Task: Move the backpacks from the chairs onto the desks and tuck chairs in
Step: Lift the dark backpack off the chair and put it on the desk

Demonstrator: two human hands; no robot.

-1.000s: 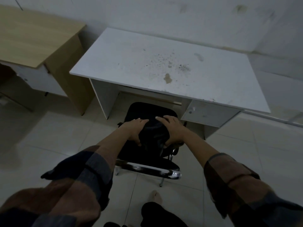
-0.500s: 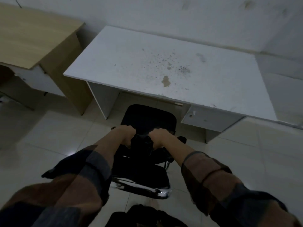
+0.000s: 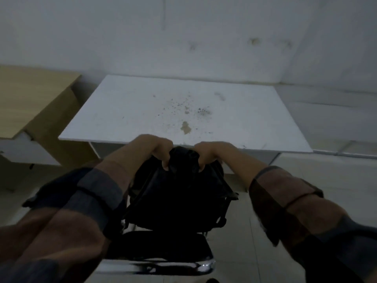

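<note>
A black backpack (image 3: 177, 197) hangs in the air above the black chair (image 3: 163, 250), just in front of the white desk (image 3: 142, 111). My left hand (image 3: 158, 149) grips the top of the backpack on its left side. My right hand (image 3: 206, 154) grips the top on its right side. Both fists are closed on the fabric near the desk's front edge. The chair's chrome back rail (image 3: 202, 265) shows at the bottom, and the seat is mostly hidden by the bag.
A wooden desk (image 3: 26, 99) stands to the left of the white desk, with a narrow gap between them. A pale wall runs behind both. The white desk top carries brown stains and dark specks. Tiled floor lies to the right.
Both hands closed on the top of the backpack and lifted it off the chair seat, up toward the desk's front edge. The view tilted upward.
</note>
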